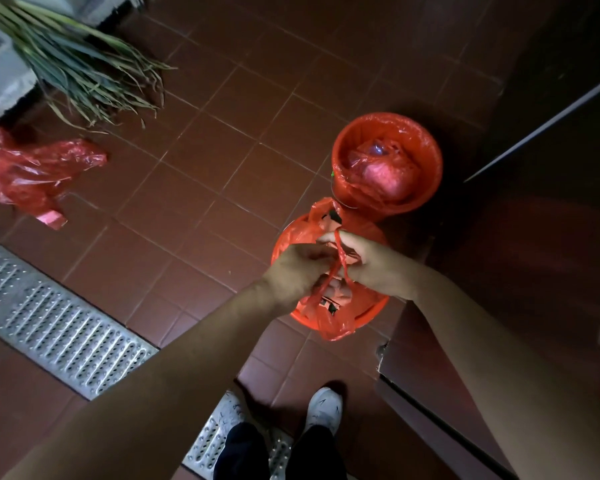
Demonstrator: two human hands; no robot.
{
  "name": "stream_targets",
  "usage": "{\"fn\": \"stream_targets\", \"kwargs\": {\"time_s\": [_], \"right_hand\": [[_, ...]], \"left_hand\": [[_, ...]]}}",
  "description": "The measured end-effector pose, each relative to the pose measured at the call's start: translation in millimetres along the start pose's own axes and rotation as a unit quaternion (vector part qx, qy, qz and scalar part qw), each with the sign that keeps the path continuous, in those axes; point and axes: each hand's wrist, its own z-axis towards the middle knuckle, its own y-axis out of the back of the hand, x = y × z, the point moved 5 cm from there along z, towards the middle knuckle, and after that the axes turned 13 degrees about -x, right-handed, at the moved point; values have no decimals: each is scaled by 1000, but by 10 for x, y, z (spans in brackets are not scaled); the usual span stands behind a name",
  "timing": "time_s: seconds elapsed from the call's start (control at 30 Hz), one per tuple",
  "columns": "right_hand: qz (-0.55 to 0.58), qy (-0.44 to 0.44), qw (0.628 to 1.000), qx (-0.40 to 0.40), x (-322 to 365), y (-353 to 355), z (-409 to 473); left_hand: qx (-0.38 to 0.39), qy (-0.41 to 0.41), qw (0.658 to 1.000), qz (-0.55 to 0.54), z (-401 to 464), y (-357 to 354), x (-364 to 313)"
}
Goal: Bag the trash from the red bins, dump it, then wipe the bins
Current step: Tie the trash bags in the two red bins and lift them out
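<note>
Head view shows your left hand [297, 271] and right hand [371, 263] pinching the twisted handles [340, 258] of the red bag [333, 320] over the near red bin [374, 308]; a second lined bin [426, 188] stands just behind on the tiled floor [194, 188]

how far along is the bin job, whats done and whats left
Looks done: one filled red bag lies on the floor at the left. In hand: both hands, left hand and right hand, are tying the handles of the bag in the near bin. Left: the far bin has its bag untied inside; nothing is dumped, and no wiping looks begun.
</note>
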Motion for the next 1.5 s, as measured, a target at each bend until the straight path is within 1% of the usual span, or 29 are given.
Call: {"fn": "stream_targets", "kwargs": {"time_s": [0.13,0.23,0.37,0.53,0.63,0.7,0.77,0.8,0.87,0.93,0.97,1.03,1.1,1.13,1.17,1.2,1.23,1.27,1.3,1.33,1.37,1.4,1.43,1.47,1.5], "right_hand": [[-18,3,999,-28,-69,35,42],[-40,-4,999,-34,-150,14,61],[-65,-5,997,-33,-199,-24,98],[-86,-32,995,-42,-284,-12,154],[-97,-18,994,-47,-283,-2,140],[-99,7,993,-69,-275,10,109],[-106,23,989,-101,-305,41,86],[-115,27,986,-119,-327,70,79],[-158,36,973,-164,-413,171,54],[-217,9,951,-219,-606,323,-9],[-243,-19,941,-233,-721,395,-65],[-274,-83,928,-237,-912,475,-178],[-270,-135,922,-241,-1003,477,-209],[-245,-149,926,-244,-989,444,-187],[-188,-162,935,-253,-940,410,-142],[-76,-188,941,-270,-892,379,-98],[98,-223,927,-287,-838,341,-65],[283,-242,878,-301,-758,296,-37],[430,-251,811,-307,-712,261,-23],[521,-255,756,-305,-694,242,-17],[566,-258,726,-294,-685,233,-22],[570,-262,729,-273,-669,223,-27],[521,-268,773,-245,-674,222,-40],[419,-267,843,-207,-694,204,-58],[277,-250,914,-162,-716,187,-83]], "left_hand": [[42,51,996,-61,45,51,100],[45,80,994,-56,103,85,214],[66,83,993,-44,127,36,252],[89,90,987,-97,113,-73,239],[77,93,988,-97,128,-85,251],[71,84,991,-71,159,-91,268],[41,62,997,-19,214,-57,279],[6,52,999,14,275,-1,293],[-89,36,993,63,443,201,329],[-173,33,983,47,575,468,353],[-198,38,979,31,626,585,366],[-226,67,972,-8,711,736,411],[-270,106,955,-64,771,772,460],[-295,111,945,-86,793,761,459],[-312,104,939,-101,817,732,432],[-314,94,938,-113,839,683,394],[-299,87,942,-123,852,619,360],[-268,87,950,-132,861,542,337],[-225,89,961,-132,857,470,316],[-183,89,972,-119,851,409,292],[-149,84,981,-92,848,378,266],[-125,73,988,-55,852,374,233],[-108,59,992,-10,861,396,191],[-94,47,994,43,867,425,150],[-77,37,991,102,866,458,111]]}}
